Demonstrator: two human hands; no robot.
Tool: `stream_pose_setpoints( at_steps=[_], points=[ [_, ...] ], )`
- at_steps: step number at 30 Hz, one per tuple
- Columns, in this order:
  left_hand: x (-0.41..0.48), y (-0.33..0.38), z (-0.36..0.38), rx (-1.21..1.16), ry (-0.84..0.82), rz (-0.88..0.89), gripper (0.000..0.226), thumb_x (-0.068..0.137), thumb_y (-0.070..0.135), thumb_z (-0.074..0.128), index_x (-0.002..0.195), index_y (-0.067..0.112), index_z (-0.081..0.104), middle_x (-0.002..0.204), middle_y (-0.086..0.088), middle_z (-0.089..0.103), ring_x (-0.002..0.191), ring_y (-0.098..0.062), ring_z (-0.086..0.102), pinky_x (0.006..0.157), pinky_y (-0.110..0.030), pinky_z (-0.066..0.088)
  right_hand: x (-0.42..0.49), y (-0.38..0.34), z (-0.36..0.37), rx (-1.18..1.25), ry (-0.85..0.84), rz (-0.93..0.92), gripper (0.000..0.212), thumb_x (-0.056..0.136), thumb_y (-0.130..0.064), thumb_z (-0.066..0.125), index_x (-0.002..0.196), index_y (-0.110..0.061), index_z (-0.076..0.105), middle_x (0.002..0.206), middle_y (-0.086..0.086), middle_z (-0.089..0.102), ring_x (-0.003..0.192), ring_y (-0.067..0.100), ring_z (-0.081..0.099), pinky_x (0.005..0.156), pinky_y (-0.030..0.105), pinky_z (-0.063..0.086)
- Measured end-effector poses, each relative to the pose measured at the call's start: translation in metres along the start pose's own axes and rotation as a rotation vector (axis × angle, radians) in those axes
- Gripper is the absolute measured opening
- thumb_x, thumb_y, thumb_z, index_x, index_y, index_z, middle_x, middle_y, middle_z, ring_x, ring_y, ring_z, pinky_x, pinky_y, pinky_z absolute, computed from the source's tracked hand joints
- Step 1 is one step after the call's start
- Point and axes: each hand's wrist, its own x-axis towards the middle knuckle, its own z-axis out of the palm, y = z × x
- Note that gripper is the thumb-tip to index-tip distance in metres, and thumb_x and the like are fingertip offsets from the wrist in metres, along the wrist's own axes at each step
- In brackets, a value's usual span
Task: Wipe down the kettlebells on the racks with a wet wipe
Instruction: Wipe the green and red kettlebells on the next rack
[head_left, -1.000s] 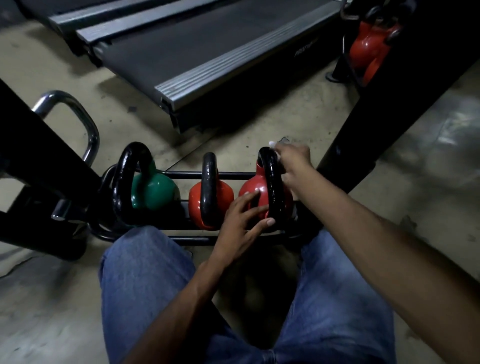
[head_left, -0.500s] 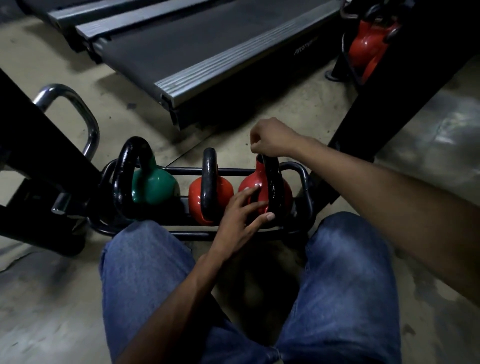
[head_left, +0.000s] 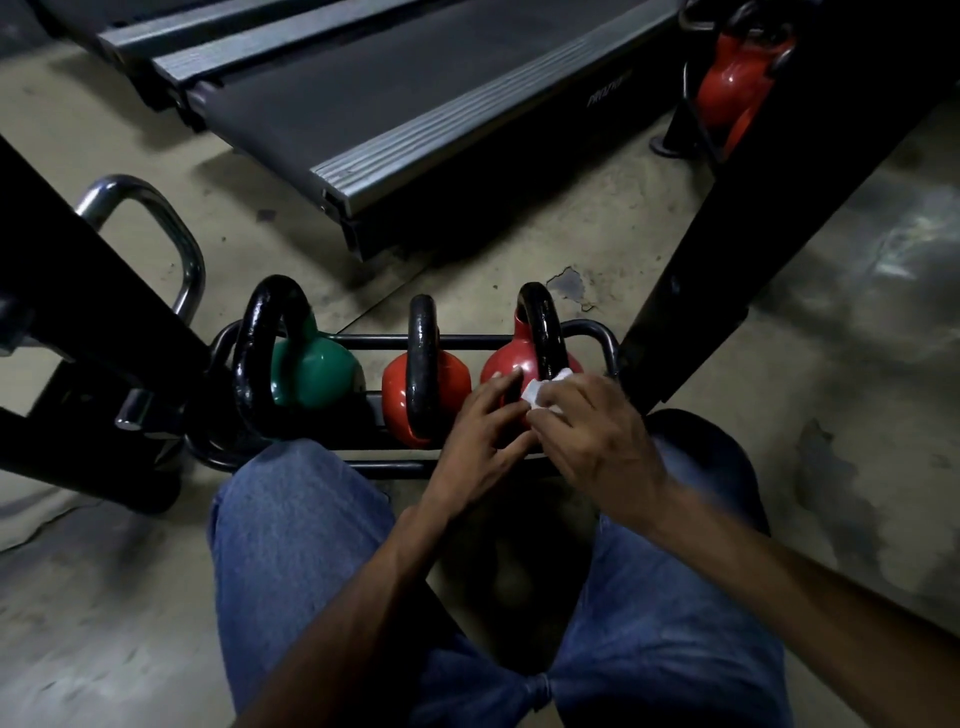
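Three kettlebells with black handles stand in a low black rack (head_left: 467, 342): a green kettlebell (head_left: 311, 371) on the left, a red kettlebell (head_left: 397, 387) in the middle and a right red kettlebell (head_left: 511, 358). My left hand (head_left: 485, 434) rests with spread fingers on the near side of the right red kettlebell. My right hand (head_left: 592, 436) holds a white wet wipe (head_left: 537, 391) against that kettlebell, low on its handle and body.
A treadmill deck (head_left: 415, 104) lies on the floor behind the rack. A black machine frame (head_left: 737, 234) rises just right of the rack, and another dark frame with a chrome handle (head_left: 171, 244) stands at the left. More red kettlebells (head_left: 727, 88) hang at the top right. My knees in jeans flank the rack.
My right hand has come down from the top of the right red kettlebell's handle to its base, with the wipe now showing. My left hand stays on the kettlebell.
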Motion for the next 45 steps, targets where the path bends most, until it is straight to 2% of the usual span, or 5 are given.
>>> stream_pose_setpoints(
  at_steps=[5, 9, 30, 37, 45],
  points=[
    [0.001, 0.006, -0.002, -0.031, 0.003, -0.041, 0.053, 0.093, 0.058, 0.06, 0.137, 0.028, 0.066, 0.162, 0.004, 0.039, 0.15, -0.016, 0.031, 0.123, -0.04, 0.029, -0.016, -0.023, 0.003, 0.44, 0.173, 0.598, 0.017, 0.095, -0.004, 0.071, 0.111, -0.009, 0.071, 0.118, 0.003, 0.062, 0.112, 0.019, 0.062, 0.094, 0.031, 0.053],
    [0.001, 0.007, -0.003, -0.037, 0.001, -0.057, 0.057, 0.091, 0.061, 0.06, 0.136, 0.027, 0.066, 0.162, 0.008, 0.037, 0.151, -0.014, 0.029, 0.124, -0.041, 0.028, -0.003, -0.023, 0.014, 0.931, 0.336, 1.073, 0.018, 0.102, -0.01, 0.058, 0.109, -0.024, 0.067, 0.109, -0.003, 0.071, 0.103, 0.017, 0.069, 0.088, 0.048, 0.058],
    [0.001, 0.003, 0.0, -0.074, 0.011, -0.054, 0.05, 0.086, 0.039, 0.08, 0.133, 0.026, 0.07, 0.164, 0.009, 0.036, 0.154, -0.013, 0.027, 0.124, -0.046, 0.03, 0.021, 0.033, 0.014, 1.345, -0.304, 1.035, 0.03, 0.101, 0.004, 0.047, 0.1, -0.014, 0.072, 0.079, -0.003, 0.077, 0.073, 0.005, 0.072, 0.068, 0.015, 0.053],
    [0.0, 0.007, -0.002, -0.081, -0.005, -0.079, 0.05, 0.091, 0.051, 0.07, 0.134, 0.025, 0.069, 0.163, 0.015, 0.034, 0.153, -0.01, 0.025, 0.125, -0.036, 0.025, 0.037, 0.05, 0.014, 1.351, -0.481, 1.058, 0.029, 0.101, -0.001, 0.046, 0.105, -0.007, 0.075, 0.104, 0.018, 0.076, 0.094, 0.028, 0.069, 0.088, 0.038, 0.051],
    [0.0, 0.008, 0.0, -0.075, 0.013, -0.083, 0.055, 0.089, 0.055, 0.07, 0.134, 0.024, 0.067, 0.16, 0.018, 0.034, 0.152, -0.012, 0.028, 0.125, -0.036, 0.025, 0.092, 0.054, 0.016, 1.729, -0.228, 1.561, 0.044, 0.101, 0.004, 0.032, 0.081, 0.006, 0.071, 0.071, 0.013, 0.075, 0.06, 0.019, 0.074, 0.061, 0.029, 0.063]
  ],
)
